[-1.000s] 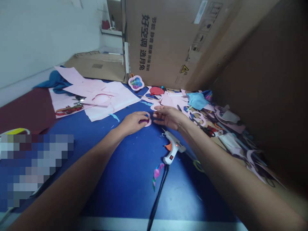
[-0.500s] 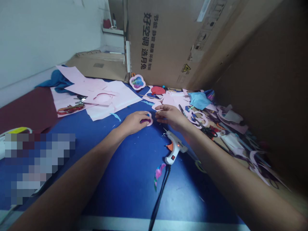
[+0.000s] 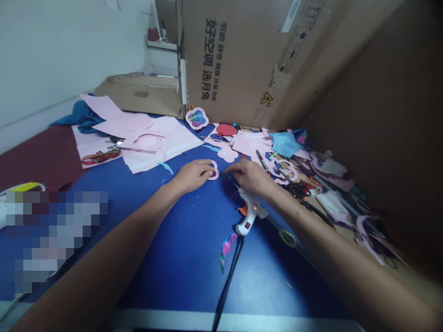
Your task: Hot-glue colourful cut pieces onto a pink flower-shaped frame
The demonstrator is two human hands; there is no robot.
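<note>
Carton (image 3: 242, 60) printed 好空调, left grip (image 3: 192, 176) holding pink-rimmed piece (image 3: 216, 172), right grip (image 3: 252, 177) by glue gun (image 3: 244, 226), hold unclear

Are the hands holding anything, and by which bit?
The left hand holds the small pink-rimmed piece by its left edge. Whether the right hand holds anything can't be told.

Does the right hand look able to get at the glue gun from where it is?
Probably yes: the right hand is just beyond the glue gun, overlapping only its nozzle end in view, and the handle lies uncovered on the blue table.
</note>
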